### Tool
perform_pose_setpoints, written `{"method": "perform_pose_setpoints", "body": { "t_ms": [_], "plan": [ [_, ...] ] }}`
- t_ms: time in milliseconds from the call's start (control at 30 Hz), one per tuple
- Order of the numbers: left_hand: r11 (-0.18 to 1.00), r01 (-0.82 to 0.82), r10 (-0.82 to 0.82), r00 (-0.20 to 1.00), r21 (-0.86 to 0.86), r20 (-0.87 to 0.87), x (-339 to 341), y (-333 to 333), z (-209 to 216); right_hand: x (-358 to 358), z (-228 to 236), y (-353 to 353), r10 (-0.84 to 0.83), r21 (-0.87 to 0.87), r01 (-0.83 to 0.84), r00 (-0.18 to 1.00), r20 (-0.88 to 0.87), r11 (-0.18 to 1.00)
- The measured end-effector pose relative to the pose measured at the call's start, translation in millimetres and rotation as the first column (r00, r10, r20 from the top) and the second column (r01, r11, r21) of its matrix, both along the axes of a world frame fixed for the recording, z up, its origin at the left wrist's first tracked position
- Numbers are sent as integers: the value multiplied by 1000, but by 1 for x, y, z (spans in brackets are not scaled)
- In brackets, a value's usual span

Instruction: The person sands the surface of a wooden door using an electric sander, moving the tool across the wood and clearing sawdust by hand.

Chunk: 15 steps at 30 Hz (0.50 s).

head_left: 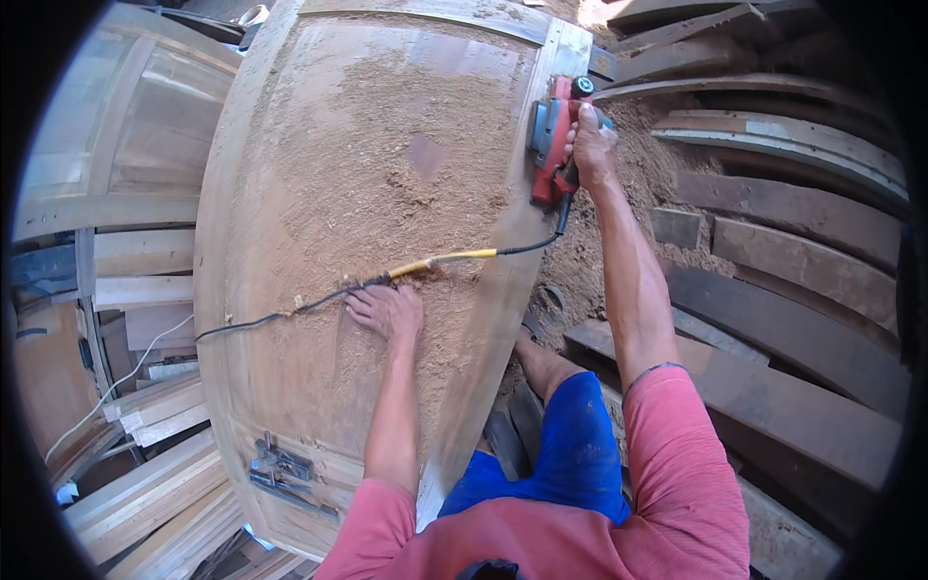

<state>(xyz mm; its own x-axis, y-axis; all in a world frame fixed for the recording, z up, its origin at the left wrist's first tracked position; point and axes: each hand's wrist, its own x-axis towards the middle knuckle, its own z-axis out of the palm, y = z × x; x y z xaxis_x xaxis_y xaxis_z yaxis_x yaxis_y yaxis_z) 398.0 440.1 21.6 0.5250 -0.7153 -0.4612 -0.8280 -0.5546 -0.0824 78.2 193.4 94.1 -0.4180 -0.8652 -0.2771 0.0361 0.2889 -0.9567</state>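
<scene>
My right hand (592, 145) is wrapped round the handle of a red and blue electric hand planer (553, 145). The planer rests on the right edge of a wooden door panel (493, 319), toward its far end. A power cord (522, 248), partly wrapped in yellow, runs from the planer leftward across the panel. My left hand (389, 309) lies on the shavings-covered panel just below the cord, fingers stretched out and close to it. Wood shavings (416, 184) cover much of the panel's middle. I cannot tell whether the left fingertips touch the cord.
Metal clamp-like tools (280, 469) lie on the panel's near left corner. Stacked boards (793, 251) fill the floor at right, with shavings between. More timber (155, 493) is piled at left, below another panelled door (135, 126). A white cable (121, 382) hangs at left.
</scene>
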Motion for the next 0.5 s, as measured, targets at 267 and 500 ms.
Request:
{"method": "perform_pose_setpoints", "body": {
  "t_ms": [267, 500],
  "plan": [
    [972, -95, 138, 971, -213, 196, -19, -19, -16, -14, -6, -26, 3, 33, 0, 997, -83, 999],
    [975, -107, 150, 962, -192, 226, -19, -20, -19, -20, -5, -46, 19, 63, -12, 993, -120, 998]
  ]
}}
